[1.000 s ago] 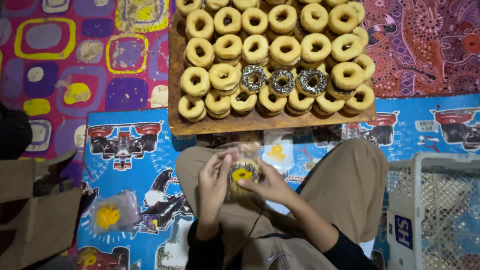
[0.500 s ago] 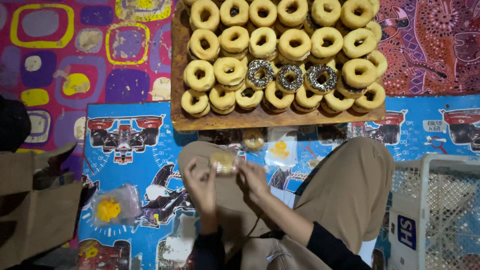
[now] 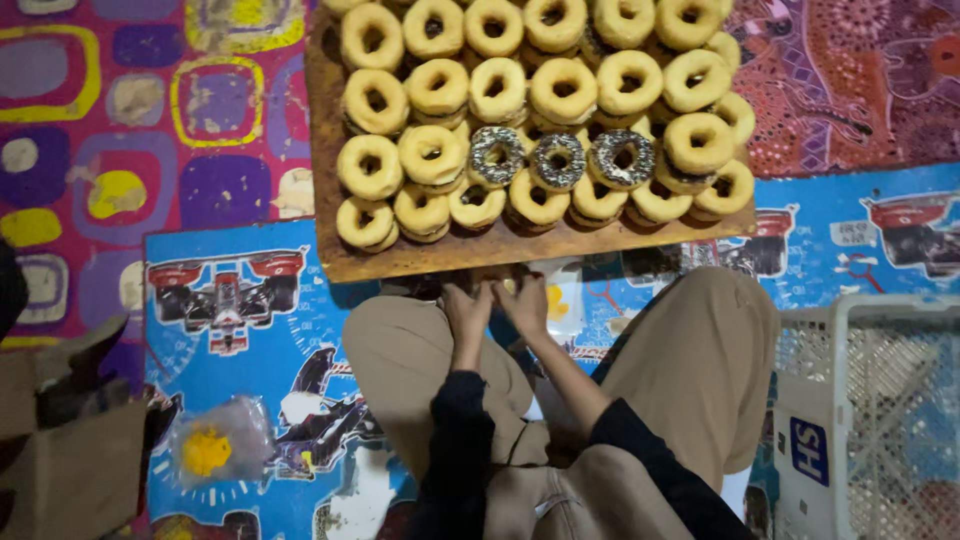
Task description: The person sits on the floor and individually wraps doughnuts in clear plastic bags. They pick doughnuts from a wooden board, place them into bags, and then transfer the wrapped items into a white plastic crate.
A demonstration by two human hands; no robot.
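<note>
Both hands, left hand [image 3: 466, 305] and right hand [image 3: 524, 302], having moved forward from the lap, are now meeting at the doughnut board [image 3: 420, 258] edge, fingers together on something too hidden to tell.

Both hands, left hand [image 3: 467, 308] and right hand [image 3: 524, 303], sit tight against the wooden board's [image 3: 420, 258] near edge. Doughnuts [image 3: 497, 90] crowd the board ahead. White basket [image 3: 880, 400] walls off the right; cardboard box [image 3: 70, 470] blocks the left. Open mat [image 3: 240, 340] between.
</note>
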